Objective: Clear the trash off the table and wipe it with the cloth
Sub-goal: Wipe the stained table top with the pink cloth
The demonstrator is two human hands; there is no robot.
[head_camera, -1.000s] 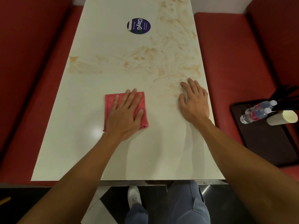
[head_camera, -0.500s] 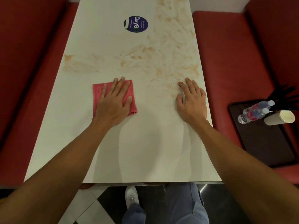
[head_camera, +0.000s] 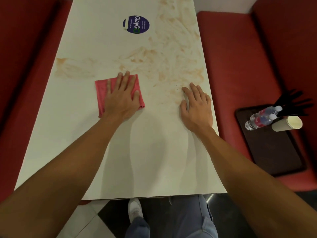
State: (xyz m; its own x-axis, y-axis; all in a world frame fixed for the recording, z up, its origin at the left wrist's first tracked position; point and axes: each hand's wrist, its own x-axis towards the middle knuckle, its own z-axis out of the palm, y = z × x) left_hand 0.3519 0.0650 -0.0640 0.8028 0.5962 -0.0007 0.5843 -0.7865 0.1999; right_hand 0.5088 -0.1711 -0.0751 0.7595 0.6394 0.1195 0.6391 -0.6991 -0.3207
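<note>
We see the left hand (head_camera: 121, 98) spread flat, pressing the red cloth (head_camera: 103, 93) mid-table | right hand (head_camera: 197, 107) flat, fingers straight, on the table (head_camera: 85, 152) near its right edge | brown smears (head_camera: 171, 66) just beyond both | tray (head_camera: 274, 152) with bottles (head_camera: 260, 117) and cup (head_camera: 288, 123) on right seat

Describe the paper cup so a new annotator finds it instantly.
Right of the table, a dark tray sits on the red bench. At its far end, beside two clear capped bottles, the paper cup is beige, opaque and open-topped.
</note>
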